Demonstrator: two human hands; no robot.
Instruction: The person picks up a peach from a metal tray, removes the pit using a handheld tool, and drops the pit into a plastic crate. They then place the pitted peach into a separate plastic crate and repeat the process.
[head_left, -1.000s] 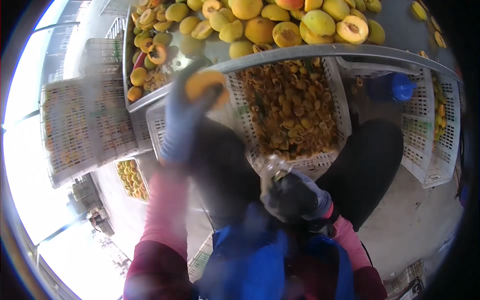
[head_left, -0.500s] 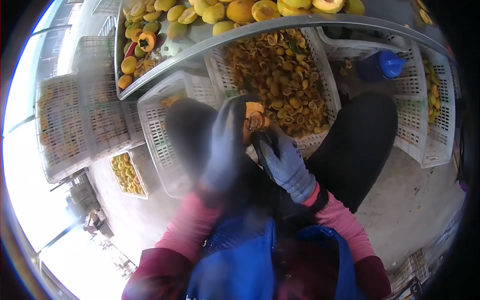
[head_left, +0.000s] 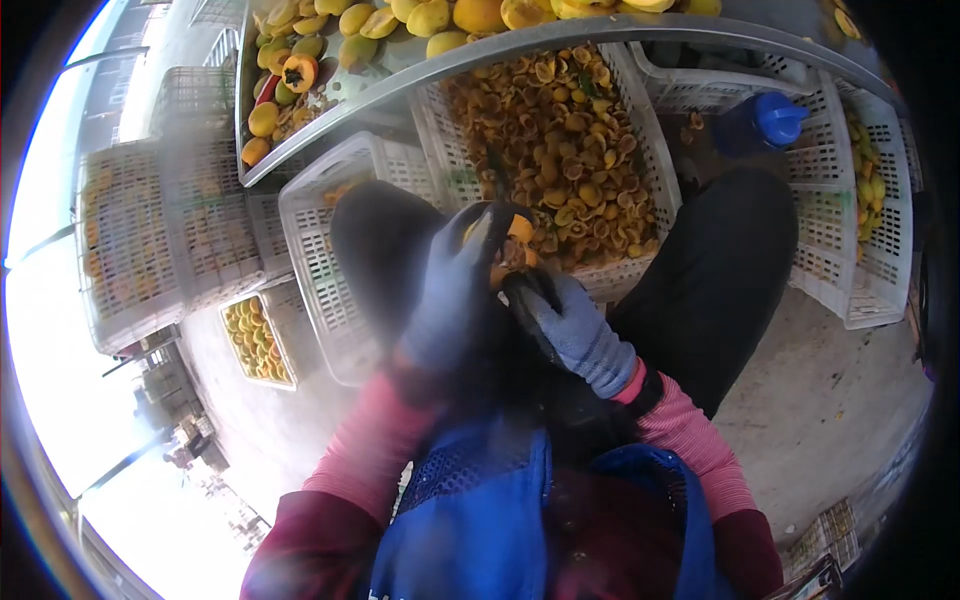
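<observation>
Spanning the top of the view, a metal counter (head_left: 640, 25) is seen, heaped with whole yellow fruit (head_left: 430, 15). Beneath its rim a big white crate (head_left: 625, 283) is parked, filled with brown-orange pits and scraps (head_left: 560, 150). To the left of it a second crate (head_left: 320, 230) is set, with stacked crates (head_left: 130, 240) blurred beyond. Over on the right, a side crate (head_left: 860, 230) is lined with yellow pieces. A blue jug (head_left: 765, 120) is tucked between the big crate and the side one. Down on the floor at the left, a small tray (head_left: 250, 340) of fruit halves is laid out. Black trousers (head_left: 720, 260) are spread either side of the big crate, and a blue apron (head_left: 480, 520) is seen low in the middle, flanked by pink striped sleeves (head_left: 690, 450).

Now to the action: both hands are gloved and brought together over the lap, right in front of the big crate. The left hand (head_left: 450, 290) is wrapped around an orange fruit half (head_left: 518, 232), its grip closed on it from the left side. The right hand (head_left: 578, 325) is pressed up against the fruit half from below. Its fingertips are dark and blurred, so whether that grip is closed on anything cannot be told.
</observation>
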